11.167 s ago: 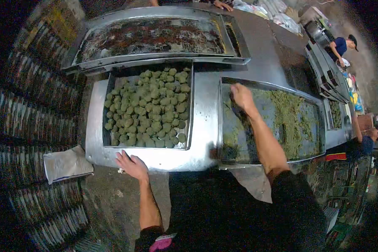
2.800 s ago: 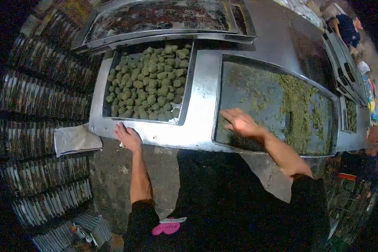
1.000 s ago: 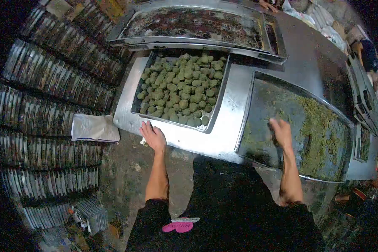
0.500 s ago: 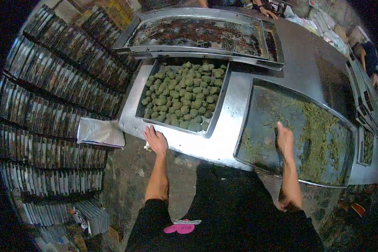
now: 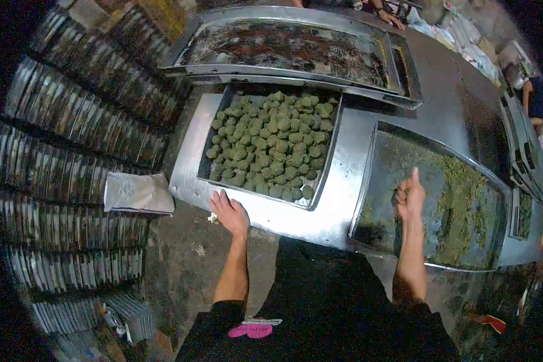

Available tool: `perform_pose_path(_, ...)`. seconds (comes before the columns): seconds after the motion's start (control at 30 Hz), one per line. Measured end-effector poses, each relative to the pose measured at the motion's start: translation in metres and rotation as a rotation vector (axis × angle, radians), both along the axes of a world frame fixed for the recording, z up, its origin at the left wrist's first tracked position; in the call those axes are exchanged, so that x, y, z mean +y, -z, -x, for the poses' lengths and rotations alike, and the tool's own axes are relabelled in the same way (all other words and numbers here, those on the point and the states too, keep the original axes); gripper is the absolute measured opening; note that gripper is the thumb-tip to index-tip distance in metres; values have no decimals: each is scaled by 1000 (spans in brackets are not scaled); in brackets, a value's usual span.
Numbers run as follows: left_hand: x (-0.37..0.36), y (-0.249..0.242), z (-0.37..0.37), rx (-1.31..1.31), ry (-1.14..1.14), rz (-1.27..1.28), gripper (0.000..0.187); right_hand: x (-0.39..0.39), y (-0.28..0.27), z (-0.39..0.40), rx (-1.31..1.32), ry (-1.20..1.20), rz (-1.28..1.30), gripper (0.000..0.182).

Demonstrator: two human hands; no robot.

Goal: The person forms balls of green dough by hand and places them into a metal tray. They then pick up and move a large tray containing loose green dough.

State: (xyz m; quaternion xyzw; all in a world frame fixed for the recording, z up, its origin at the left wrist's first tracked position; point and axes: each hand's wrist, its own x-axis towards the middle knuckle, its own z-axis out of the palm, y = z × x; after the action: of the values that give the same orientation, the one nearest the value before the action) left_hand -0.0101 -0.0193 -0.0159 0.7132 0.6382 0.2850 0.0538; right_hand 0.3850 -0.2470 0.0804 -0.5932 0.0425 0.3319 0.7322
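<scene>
My left hand rests open, fingers spread, on the near edge of the metal table. Just beyond it stands a dark tray filled with rounded green lumps. Over the left part of a second tray is my right hand, its fingers curled in and one digit pointing up. Whatever the curled fingers may hold is hidden. Loose green crumbly material covers much of that second tray, thickest toward its right side.
Large stained metal trays are stacked across the back. Many trays stand in racks on the left, near a white sack. Another person's hand lies at the table's far edge. More trays lean at the right.
The view has shifted slightly, so the trays sit a little further right. My right hand stays curled over the crumb tray. My left hand remains at the table edge.
</scene>
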Motion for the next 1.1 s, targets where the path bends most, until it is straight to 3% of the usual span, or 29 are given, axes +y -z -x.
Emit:
perform_pose_path(0.07, 1, -6, 0, 0, 13, 29, 43, 25, -12, 11, -76, 7, 97, 43)
perform_pose_path(0.17, 0, -6, -2, 1, 25, -11, 41, 42, -35, 27, -202, -75, 312, 35)
perform_pose_path(0.27, 0, 2, 2, 5, 27, 0, 41, 47, -56, 39, -180, -80, 174, 27)
perform_pose_path(0.33, 1, 5, 4, 2, 57, -44, 42, 31, -36, 22, 21, -185, -114, 24)
perform_pose_path(0.4, 3, 11, 6, -8, 52, -70, 42, 46, -44, 37, 259, 95, -192, 26)
perform_pose_path(0.47, 3, 11, 5, -30, 65, -102, 41, 45, -20, 35, 192, -148, -100, 35)
perform_pose_path(0.53, 4, 9, 5, -36, 67, -89, 41, 64, -22, 49, -22, -376, 316, 41)
perform_pose_path(0.6, 3, 10, 5, -27, 74, -74, 40, 99, -30, 76, -379, -540, 426, 44)
perform_pose_path(0.67, 2, 12, 7, -51, 71, -78, 40, 125, -43, 85, -594, -788, 373, 38)
perform_pose_path(0.73, -1, 10, 5, -24, 62, -62, 41, 141, -57, 88, -187, -617, -190, 31)
perform_pose_path(0.8, 0, 7, 4, -1, 50, -49, 41, 127, -87, 60, -182, -588, -167, 32)
perform_pose_path(0.87, 2, 13, 6, 13, 38, -50, 41, 96, -76, 28, -519, -667, 219, 30)
perform_pose_path(0.9, 2, 13, 5, -4, 24, -41, 41, 75, -68, 13, -692, -856, 521, 35)
perform_pose_path(0.97, 0, 9, 2, -22, 1, -22, 41, 33, -22, 6, -1114, -1126, 690, 42)
perform_pose_path(1.0, 1, 9, 1, -19, -6, -27, 41, 18, -22, 21, -974, -1233, 748, 50)
perform_pose_path(1.03, 2, 13, 3, -19, 0, -37, 41, 6, -4, 32, -1242, -1319, 731, 51)
perform_pose_path(1.07, 2, 15, 3, -19, 6, -50, 41, -5, 21, 38, -1242, -1318, 722, 51)
perform_pose_path(1.1, 1, 14, 2, -10, 4, -55, 41, -15, 50, 42, -1486, -1038, 388, 49)
